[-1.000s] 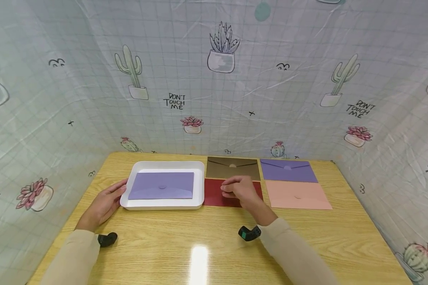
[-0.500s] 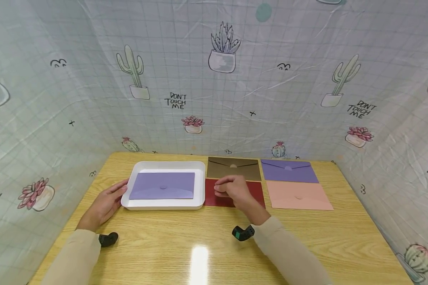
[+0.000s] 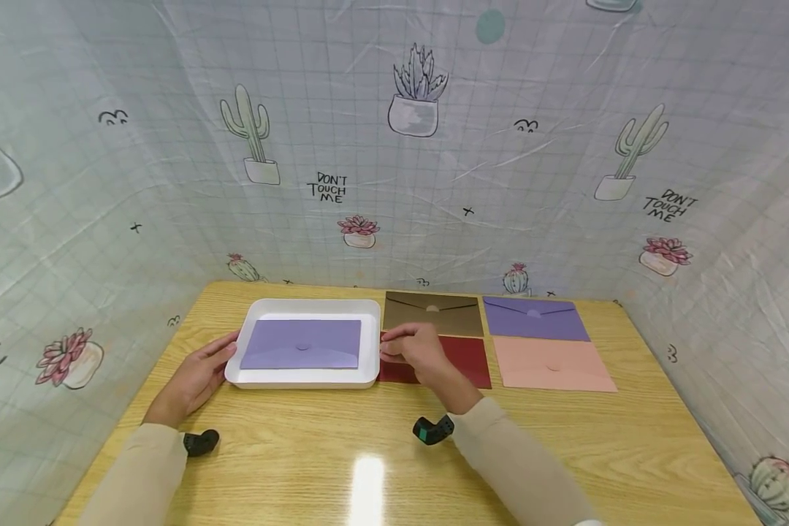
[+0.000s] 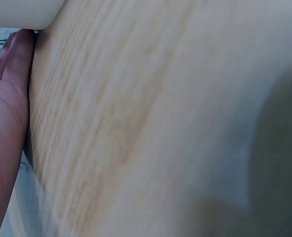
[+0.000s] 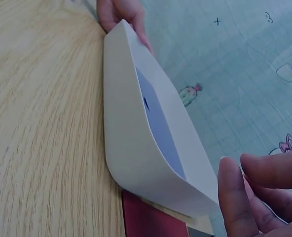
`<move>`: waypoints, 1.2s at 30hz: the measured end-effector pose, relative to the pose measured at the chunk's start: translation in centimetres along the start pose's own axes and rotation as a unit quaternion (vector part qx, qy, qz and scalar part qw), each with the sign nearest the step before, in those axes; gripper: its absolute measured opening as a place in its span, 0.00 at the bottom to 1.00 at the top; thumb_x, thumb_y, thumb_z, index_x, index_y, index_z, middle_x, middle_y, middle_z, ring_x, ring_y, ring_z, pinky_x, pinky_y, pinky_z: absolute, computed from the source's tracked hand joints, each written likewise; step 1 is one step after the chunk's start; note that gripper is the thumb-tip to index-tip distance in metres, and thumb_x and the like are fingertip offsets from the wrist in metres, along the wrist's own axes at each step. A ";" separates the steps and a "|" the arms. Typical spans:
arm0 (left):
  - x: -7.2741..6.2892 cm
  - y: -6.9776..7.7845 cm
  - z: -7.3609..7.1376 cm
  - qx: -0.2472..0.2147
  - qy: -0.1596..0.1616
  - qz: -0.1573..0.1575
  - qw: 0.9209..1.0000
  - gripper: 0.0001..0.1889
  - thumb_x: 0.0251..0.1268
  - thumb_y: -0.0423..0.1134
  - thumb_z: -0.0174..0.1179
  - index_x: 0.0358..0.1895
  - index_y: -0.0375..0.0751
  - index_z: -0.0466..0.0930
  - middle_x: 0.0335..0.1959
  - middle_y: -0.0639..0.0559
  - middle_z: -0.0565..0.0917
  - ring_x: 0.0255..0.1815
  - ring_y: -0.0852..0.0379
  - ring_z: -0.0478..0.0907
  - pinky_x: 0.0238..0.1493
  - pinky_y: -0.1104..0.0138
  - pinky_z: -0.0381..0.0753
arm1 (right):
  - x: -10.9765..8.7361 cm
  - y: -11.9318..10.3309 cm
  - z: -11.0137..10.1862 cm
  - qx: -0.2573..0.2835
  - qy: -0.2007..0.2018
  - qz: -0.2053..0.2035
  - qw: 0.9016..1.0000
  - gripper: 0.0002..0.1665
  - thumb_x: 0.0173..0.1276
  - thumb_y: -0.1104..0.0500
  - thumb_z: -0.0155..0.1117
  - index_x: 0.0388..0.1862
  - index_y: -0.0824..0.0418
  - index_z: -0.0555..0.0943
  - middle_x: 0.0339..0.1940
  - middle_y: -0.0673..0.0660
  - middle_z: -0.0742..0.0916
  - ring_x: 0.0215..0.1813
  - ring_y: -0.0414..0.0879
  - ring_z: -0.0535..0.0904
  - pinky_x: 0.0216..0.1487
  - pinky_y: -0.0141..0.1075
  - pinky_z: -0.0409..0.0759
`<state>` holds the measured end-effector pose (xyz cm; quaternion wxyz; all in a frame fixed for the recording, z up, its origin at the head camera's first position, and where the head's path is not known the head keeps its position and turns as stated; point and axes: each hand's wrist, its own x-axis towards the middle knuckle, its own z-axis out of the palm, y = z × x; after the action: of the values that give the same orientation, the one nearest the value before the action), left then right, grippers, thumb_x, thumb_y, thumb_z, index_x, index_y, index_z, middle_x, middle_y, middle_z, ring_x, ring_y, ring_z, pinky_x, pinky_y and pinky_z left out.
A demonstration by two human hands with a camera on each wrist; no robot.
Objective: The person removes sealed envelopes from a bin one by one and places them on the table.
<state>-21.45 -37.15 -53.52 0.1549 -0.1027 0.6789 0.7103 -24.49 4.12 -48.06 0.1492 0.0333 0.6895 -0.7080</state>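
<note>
A white tray point(image 3: 302, 380) stands on the wooden table with a lavender envelope point(image 3: 300, 342) lying flat in it. My left hand point(image 3: 193, 378) rests against the tray's left end, its fingers fairly straight along the outer wall; the left wrist view catches them beside the tray's edge. Close by the tray's right rim is my right hand point(image 3: 422, 353), above a dark red envelope point(image 3: 468, 361) that it partly covers. In the right wrist view its thumb and index finger point(image 5: 270, 171) are loosely bent, a small gap between their tips, holding nothing.
Behind the red envelope lies a brown envelope point(image 3: 432, 323). To the right are a purple envelope point(image 3: 535, 323) and, nearer me, a pink envelope point(image 3: 554, 363). A cactus-print curtain point(image 3: 447, 183) hangs around the table point(image 3: 289, 453) at the back and sides.
My right hand has moved left, from over the red envelope to the tray's right rim. The left hand, tray and envelopes stay where they were.
</note>
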 end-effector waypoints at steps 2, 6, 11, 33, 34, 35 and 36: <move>0.1 -0.1 -0.1 0.001 0.001 0.002 1.000 0.42 0.79 0.56 0.55 0.86 0.48 0.45 0.89 0.46 0.38 0.85 0.59 0.51 0.57 0.86 0.76 | 0.1 0.0 0.3 0.000 -0.004 -0.001 1.000 0.16 0.65 0.75 0.69 0.52 0.81 0.83 0.39 0.64 0.89 0.37 0.49 0.90 0.46 0.42 0.92; 0.2 0.0 0.0 0.005 -0.003 0.003 1.000 0.42 0.80 0.56 0.54 0.86 0.48 0.45 0.89 0.46 0.38 0.86 0.58 0.51 0.56 0.86 0.77 | 0.0 -0.1 0.7 0.003 -0.011 -0.001 1.000 0.17 0.65 0.75 0.69 0.53 0.81 0.82 0.36 0.61 0.88 0.34 0.45 0.89 0.48 0.43 0.92; 0.2 0.2 0.1 0.004 -0.004 0.003 1.000 0.42 0.79 0.56 0.54 0.86 0.48 0.45 0.89 0.47 0.37 0.89 0.46 0.39 0.55 0.87 0.77 | 0.0 -0.2 1.6 0.005 -0.014 -0.005 1.000 0.18 0.65 0.75 0.68 0.53 0.82 0.82 0.35 0.60 0.89 0.35 0.45 0.89 0.49 0.43 0.91; 0.2 0.0 0.3 0.009 -0.005 0.006 1.000 0.42 0.80 0.56 0.54 0.86 0.47 0.45 0.89 0.46 0.38 0.87 0.52 0.45 0.57 0.86 0.77 | 0.1 0.3 5.4 -0.003 0.003 0.013 1.000 0.19 0.69 0.71 0.66 0.59 0.76 0.82 0.57 0.73 0.87 0.52 0.54 0.89 0.59 0.41 0.88; 0.2 0.0 0.3 0.009 -0.006 0.007 1.000 0.42 0.80 0.56 0.54 0.86 0.47 0.45 0.89 0.46 0.37 0.88 0.51 0.43 0.57 0.86 0.76 | 0.2 0.3 5.6 -0.008 0.008 0.016 1.000 0.19 0.69 0.71 0.66 0.58 0.76 0.82 0.57 0.72 0.87 0.52 0.54 0.88 0.60 0.42 0.88; 0.2 0.0 0.2 0.008 -0.004 0.006 1.000 0.42 0.80 0.56 0.54 0.86 0.47 0.45 0.89 0.46 0.37 0.88 0.50 0.42 0.57 0.86 0.76 | 0.2 0.3 5.8 -0.016 0.015 0.015 1.000 0.19 0.69 0.70 0.66 0.58 0.75 0.83 0.57 0.71 0.87 0.54 0.53 0.87 0.61 0.42 0.87; 0.1 -0.1 0.1 0.008 -0.003 0.005 1.000 0.42 0.80 0.55 0.54 0.86 0.47 0.45 0.89 0.46 0.37 0.88 0.49 0.41 0.56 0.86 0.76 | 0.3 0.3 6.1 -0.024 0.022 0.014 0.999 0.19 0.68 0.70 0.67 0.57 0.74 0.83 0.57 0.70 0.87 0.54 0.52 0.86 0.61 0.42 0.86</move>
<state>-21.53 -37.00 -53.60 0.1547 -0.0961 0.6842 0.7062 -23.73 -1.94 -48.10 0.1448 0.0544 0.7089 -0.6881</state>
